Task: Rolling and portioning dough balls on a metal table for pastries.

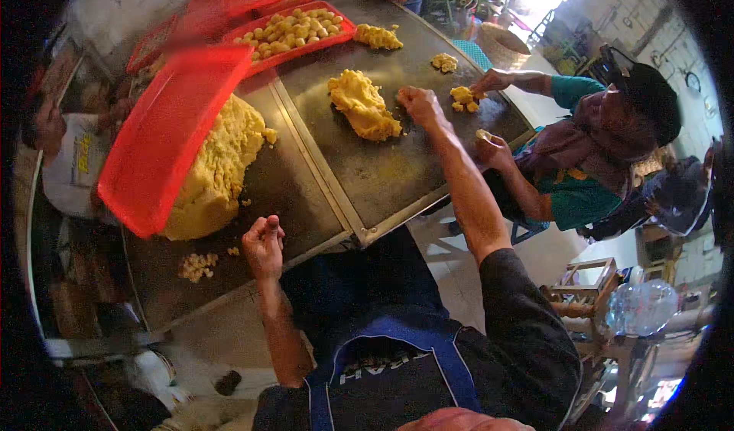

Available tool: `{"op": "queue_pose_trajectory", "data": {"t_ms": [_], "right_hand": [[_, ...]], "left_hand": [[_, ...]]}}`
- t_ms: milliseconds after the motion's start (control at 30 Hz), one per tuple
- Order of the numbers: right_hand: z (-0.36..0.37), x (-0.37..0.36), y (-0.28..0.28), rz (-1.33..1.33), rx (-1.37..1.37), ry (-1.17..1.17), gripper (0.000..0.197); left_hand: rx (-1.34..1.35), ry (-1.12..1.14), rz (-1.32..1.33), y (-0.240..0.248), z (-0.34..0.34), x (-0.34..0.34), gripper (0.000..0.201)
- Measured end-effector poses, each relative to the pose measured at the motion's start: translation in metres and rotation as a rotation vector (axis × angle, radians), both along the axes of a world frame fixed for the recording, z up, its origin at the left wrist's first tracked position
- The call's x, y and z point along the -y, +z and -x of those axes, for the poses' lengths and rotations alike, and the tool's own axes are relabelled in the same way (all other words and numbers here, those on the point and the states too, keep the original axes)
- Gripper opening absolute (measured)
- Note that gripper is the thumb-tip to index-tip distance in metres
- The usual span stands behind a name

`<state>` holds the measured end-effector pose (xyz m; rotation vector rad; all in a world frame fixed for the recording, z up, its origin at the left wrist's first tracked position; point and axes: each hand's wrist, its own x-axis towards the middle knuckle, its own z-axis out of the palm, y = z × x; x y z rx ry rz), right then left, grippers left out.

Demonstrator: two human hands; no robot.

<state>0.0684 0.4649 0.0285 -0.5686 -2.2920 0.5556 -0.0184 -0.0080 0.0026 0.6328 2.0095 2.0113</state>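
Only pkg-like item: clear plastic water bottle (642, 306), lower right by a wooden stool (585, 278), lying tilted, label not readable. No signs or screens seen; printing on clothes too blurred to tell
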Motion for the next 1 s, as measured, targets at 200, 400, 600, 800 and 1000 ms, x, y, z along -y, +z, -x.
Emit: {"op": "queue_pose_trajectory", "data": {"t_ms": [200, 400, 600, 800, 1000], "right_hand": [[-0.039, 0.043, -0.078, -0.918, 0.088, -0.310, 0.006], [-0.077, 0.111, -0.044, -0.431, 0.140, 0.071, 0.018], [-0.047, 0.155, -0.031, -0.394, 0.587, -0.337, 0.009], [-0.085, 0.152, -0.012, -0.016, 0.029, -0.061, 0.016], [-0.080, 0.159, -0.020, -0.021, -0.135, 0.006, 0.014]], "left_hand": [[0.271, 0.032, -0.306, -0.057, 0.012, 0.009, 0.007], [-0.099, -0.108, -0.107, -0.012, -0.003, 0.023, 0.013], [0.426, -0.299, -0.326, -0.036, 0.036, 0.045, 0.024], [-0.679, -0.223, 0.238, 0.025, 0.000, -0.015, 0.032], [-0.592, -0.038, 0.287, 0.025, -0.003, -0.003, 0.019]]}}
